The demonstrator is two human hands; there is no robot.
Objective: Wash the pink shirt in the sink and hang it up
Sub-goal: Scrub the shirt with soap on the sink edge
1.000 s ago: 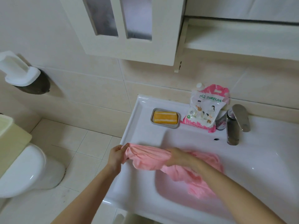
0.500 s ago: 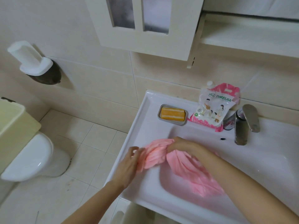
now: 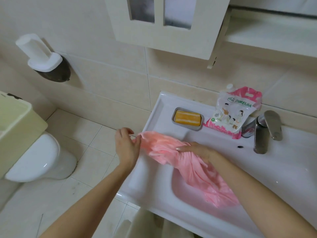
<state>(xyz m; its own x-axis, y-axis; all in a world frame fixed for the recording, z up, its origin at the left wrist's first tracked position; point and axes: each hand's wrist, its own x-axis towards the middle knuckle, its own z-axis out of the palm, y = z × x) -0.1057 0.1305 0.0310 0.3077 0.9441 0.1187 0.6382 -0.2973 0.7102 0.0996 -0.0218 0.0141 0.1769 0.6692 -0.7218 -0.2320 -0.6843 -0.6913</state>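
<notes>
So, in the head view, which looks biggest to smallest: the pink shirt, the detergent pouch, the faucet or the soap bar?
Largest to smallest:
1. pink shirt, though it lies nearest the camera, which helps
2. detergent pouch
3. faucet
4. soap bar

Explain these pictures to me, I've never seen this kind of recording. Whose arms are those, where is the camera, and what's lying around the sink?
There is no machine here: a person wears one wide-angle camera on the head, looking forward and down, so the two bare arms are their own. All the pictures come from that one camera; the last is the present moment. The right hand lies with straight fingers on a bunched pink shirt, which trails down into the white sink. The left hand meets the shirt's end at the sink's left edge; whether it pinches the cloth is unclear. On the sink's back ledge are an orange soap bar in a metal dish, a detergent pouch and a faucet. A toilet stands to the left.
</notes>
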